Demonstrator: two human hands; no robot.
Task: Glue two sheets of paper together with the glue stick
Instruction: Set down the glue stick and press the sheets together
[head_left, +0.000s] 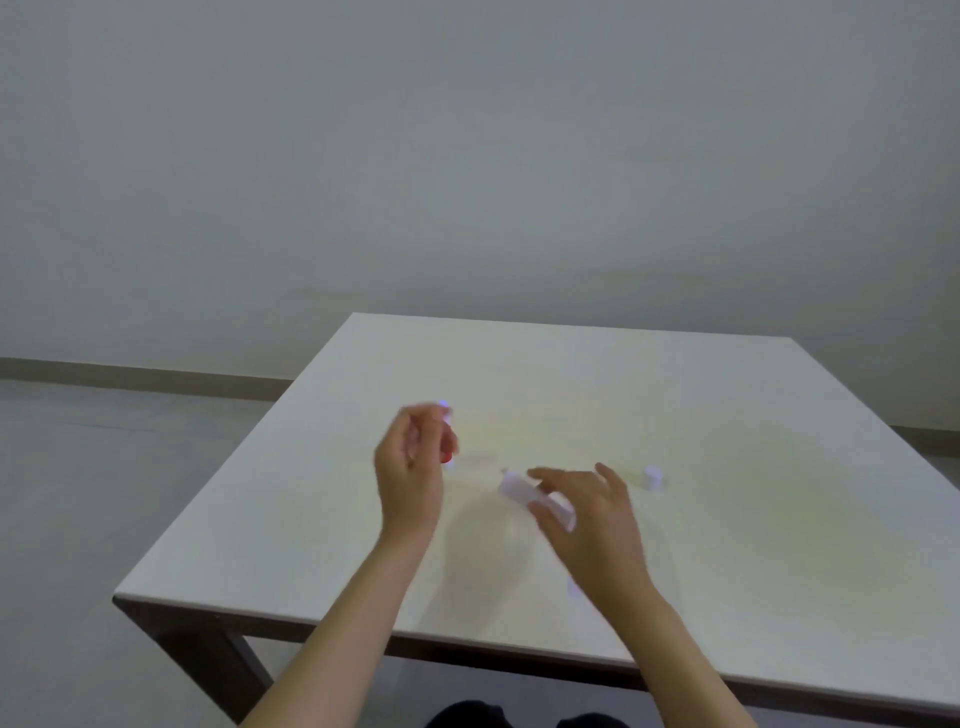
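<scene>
The left hand (413, 462) is raised, fingers curled around a small red-tipped object (447, 457), too blurred to identify. The right hand (587, 512), palm down with fingers spread, grips a white glue stick (519, 491) above the pale surface (727, 519). A small white cap (652, 475) stands just beyond.

Head-worn view, forward and down over the table (727, 415), near.

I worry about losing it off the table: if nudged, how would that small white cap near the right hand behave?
The cap looks short, round and standing on end, so it probably slides or tips easily. Once tipped it would likely roll. It seems light, given its small size.
</scene>
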